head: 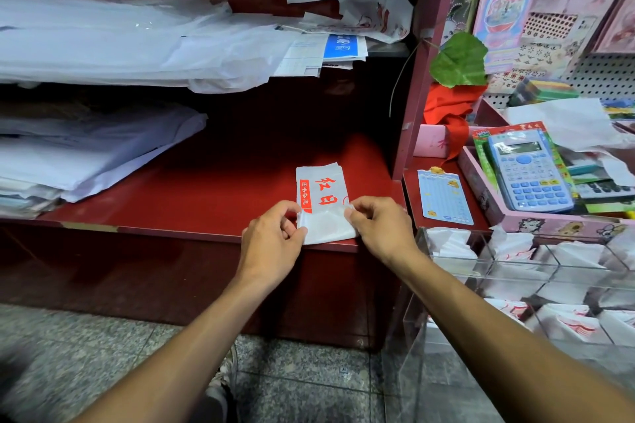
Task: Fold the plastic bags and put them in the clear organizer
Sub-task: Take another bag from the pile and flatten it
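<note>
Both hands' grip (pixel 323 221) pinching bag (pixel 321 196); organizer (pixel 481 268) holds folded bags (pixel 570 326).

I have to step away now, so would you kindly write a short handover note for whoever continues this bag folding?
Left hand: pinches the near left corner of the white plastic bag with red lettering.
Right hand: pinches its near right edge.
The bag lies as a narrow folded strip at the front edge of the red shelf.
Done: folded bags already fill several compartments of the clear acrylic organizer at the right.
Left: finish folding this bag, put it in the organizer, then fold the white bags stacked on the shelves.
</note>
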Available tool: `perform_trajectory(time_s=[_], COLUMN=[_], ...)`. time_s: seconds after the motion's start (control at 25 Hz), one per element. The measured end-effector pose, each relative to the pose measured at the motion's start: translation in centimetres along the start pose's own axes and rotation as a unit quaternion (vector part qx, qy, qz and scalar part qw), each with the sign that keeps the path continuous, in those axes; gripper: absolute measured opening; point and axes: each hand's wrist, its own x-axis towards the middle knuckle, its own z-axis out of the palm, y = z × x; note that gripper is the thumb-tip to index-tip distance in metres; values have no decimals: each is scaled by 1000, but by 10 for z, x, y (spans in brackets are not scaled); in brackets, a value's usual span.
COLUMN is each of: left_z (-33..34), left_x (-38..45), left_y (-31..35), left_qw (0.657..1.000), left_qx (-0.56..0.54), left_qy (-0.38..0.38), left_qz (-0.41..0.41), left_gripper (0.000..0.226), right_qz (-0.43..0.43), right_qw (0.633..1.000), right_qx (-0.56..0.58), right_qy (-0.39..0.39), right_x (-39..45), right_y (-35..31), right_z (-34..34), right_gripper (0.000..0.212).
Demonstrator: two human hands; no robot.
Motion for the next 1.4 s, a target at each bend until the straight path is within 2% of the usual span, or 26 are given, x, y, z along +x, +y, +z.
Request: perform_trajectory(time_s=[0.16,0.24,0.28,0.36,0.44,0.52,0.56,0.72,0.88,1.04,1.16,1.28,1.32,1.4], left_z=[2,4,5,4,-2,-6,-6,-5,-7,-7,1,4,2,-1], left_x=[1,1,0,0,-1,0,0,0,3,3,4,6,6,5], left_y=[-3,-4,-5,-9,-12,-14,-15,-16,-14,-8,-6,-5,-5,-6], left_qw=[998,993,990,985,978,966,963,972,995,996,998,999,999,994], left_qx=[52,103,127,149,150,179,192,151,18,-79,-51,-45,-28,76], left_qy=[-11,-12,-11,-21,-72,-117,-117,-67,-38,-43,-23,-27,-37,-71], left_qz=[39,48,56,89,122,144,152,167,91,22,-1,5,10,43], left_gripper=[19,17,17,18,29,43,45,31,16,27,26,23,27,46], right_qz=[-19,-97,-162,-256,-281,-277,-271,-220,-161,-60,-26,-29,-32,-37], right_qw=[998,993,984,938,893,895,903,953,980,994,997,999,999,999], right_qx=[22,-1,-58,-223,-330,-331,-314,-161,-22,62,59,31,25,18], right_qy=[61,71,37,-76,-124,-110,-112,-131,-115,-74,-50,-28,-24,-29], right_x=[-1,-5,-7,-12,-14,-12,-12,-9,-7,-4,-3,-4,-4,-3], right_y=[-4,-2,1,7,13,14,14,18,16,11,7,6,8,10], right_z=[0,-5,-9,-13,-13,-13,-14,-21,-25,-20,-12,-10,-9,-10], right_gripper=[16,25,33,57,66,64,61,37,8,7,22,22,19,15])
